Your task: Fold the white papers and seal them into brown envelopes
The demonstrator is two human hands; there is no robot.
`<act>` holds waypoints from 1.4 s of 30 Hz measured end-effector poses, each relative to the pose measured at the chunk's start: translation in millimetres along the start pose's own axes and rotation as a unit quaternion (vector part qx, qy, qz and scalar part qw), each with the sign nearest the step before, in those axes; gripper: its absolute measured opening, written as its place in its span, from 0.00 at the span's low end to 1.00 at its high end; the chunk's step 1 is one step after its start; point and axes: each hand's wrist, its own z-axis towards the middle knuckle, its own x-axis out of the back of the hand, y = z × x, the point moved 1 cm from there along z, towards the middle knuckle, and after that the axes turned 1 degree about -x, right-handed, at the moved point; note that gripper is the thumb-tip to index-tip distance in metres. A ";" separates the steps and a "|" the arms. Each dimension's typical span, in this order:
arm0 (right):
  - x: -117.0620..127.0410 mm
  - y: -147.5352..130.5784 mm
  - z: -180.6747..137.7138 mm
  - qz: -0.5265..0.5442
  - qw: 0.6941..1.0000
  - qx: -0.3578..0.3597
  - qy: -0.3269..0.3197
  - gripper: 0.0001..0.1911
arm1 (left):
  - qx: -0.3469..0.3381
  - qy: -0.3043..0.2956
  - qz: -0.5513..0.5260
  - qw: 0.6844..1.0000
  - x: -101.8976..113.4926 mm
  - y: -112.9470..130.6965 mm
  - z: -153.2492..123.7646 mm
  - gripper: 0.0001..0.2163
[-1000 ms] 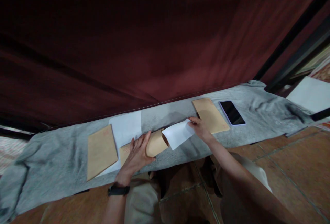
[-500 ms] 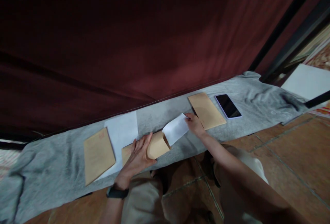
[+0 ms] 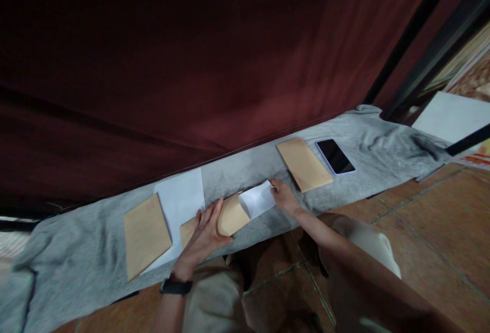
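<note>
A brown paper envelope (image 3: 233,215) lies across the grey cloth in front of me, its mouth facing right. My left hand (image 3: 205,233) rests over its left part, fingers and thumb spread along the paper. Out of the mouth sticks a folded white sheet of paper (image 3: 258,200), its left end inside the envelope and hidden. My right hand (image 3: 284,196) pinches the sheet's right end. Beyond my left hand, a second brown envelope (image 3: 147,236) partly covers a flat white sheet (image 3: 182,195). A third brown envelope (image 3: 305,164) lies above my right hand.
A phone (image 3: 336,157) with a dark screen lies right of the third envelope. Grey cloth (image 3: 84,251) covers the narrow bench, and a dark red curtain (image 3: 214,67) hangs along its far side. Below the near edge is a tiled floor (image 3: 424,220).
My right hand has shifted slightly left and down, and less of the folded white sheet shows outside the envelope. My left hand stays on the envelope. The view has shifted slightly.
</note>
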 end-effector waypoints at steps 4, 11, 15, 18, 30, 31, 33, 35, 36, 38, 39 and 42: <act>8.7 2.1 -2.5 0.003 0.996 -0.003 -0.086 0.18 | -0.002 -0.004 0.005 1.000 2.8 -3.8 1.3 0.57; 16.0 -1.2 -0.4 -0.028 0.991 0.043 -0.123 0.11 | -0.023 -0.021 0.020 0.999 5.8 -0.1 5.0 0.57; 14.6 -2.8 -2.9 -0.034 0.989 0.042 -0.139 0.10 | -0.025 -0.026 0.032 0.999 7.1 6.5 8.8 0.57; 14.0 -4.4 -5.7 -0.032 0.989 0.037 -0.141 0.10 | -0.027 -0.031 0.030 0.999 6.0 11.7 12.4 0.57; -9.7 -16.1 -24.5 0.053 0.987 -0.034 -0.150 0.13 | -0.055 -0.036 0.029 0.997 -0.9 28.0 24.1 0.57; -9.7 -17.2 -25.5 0.068 0.985 -0.043 -0.155 0.16 | -0.059 -0.036 0.031 0.997 -1.1 29.4 24.8 0.56; -8.3 -19.3 -26.5 0.080 0.981 -0.053 -0.166 0.18 | -0.065 -0.032 0.035 0.997 -1.6 31.9 25.7 0.56; -6.4 -20.9 -26.1 0.066 0.981 -0.049 -0.177 0.15 | -0.071 -0.025 0.038 0.996 -2.1 33.5 26.0 0.55; -5.5 -21.3 -25.7 0.057 0.981 -0.047 -0.181 0.13 | -0.074 -0.022 0.039 0.996 -2.3 34.0 26.0 0.55; -4.4 -21.5 -24.4 0.039 0.982 -0.040 -0.178 0.10 | -0.081 -0.014 0.043 0.996 -2.6 34.9 26.1 0.54; -4.3 -21.3 -23.8 0.029 0.984 -0.035 -0.173 0.09 | -0.083 -0.010 0.044 0.995 -2.6 35.3 26.2 0.54; -5.5 -20.1 -21.9 0.001 0.988 -0.022 -0.156 0.08 | -0.089 -0.001 0.046 0.995 -3.0 36.5 27.1 0.54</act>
